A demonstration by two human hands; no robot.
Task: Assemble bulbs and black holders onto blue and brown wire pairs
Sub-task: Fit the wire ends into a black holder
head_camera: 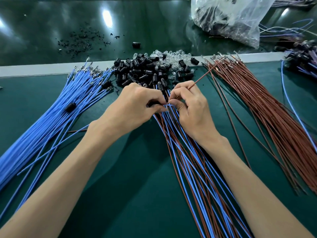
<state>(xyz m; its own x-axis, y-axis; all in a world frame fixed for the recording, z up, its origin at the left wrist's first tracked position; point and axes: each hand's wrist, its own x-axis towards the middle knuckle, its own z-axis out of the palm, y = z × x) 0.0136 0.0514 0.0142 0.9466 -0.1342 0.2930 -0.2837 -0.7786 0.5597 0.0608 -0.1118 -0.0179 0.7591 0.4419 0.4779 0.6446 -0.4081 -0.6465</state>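
Your left hand [135, 103] gripping a small black plastic holder [151, 105], your right hand [190, 107] pinching a thin brown wire [200, 80] beside it, above the green bench [137, 169], heap of black holders and clear bulbs [151, 69] just beyond, blue wire bundle [51, 117] left, brown wire bundle [257, 103] right.

Factory assembly bench, viewed from above. Dark green matte work mat [137, 169] beneath the fingers [180, 92], bordered beyond by a pale grey strip [34, 69] and a glossy dark green surface [85, 23]. Left of the fingers, a thick sheaf of loose blue insulated wires [51, 117]; right of them, a sheaf of brown insulated wires [265, 109]. Just beyond the fingertips, a heap of small black plastic holders [137, 69] and clear glass bulbs [173, 55]. Farther back right, a crumpled clear plastic bag [231, 19] of parts.
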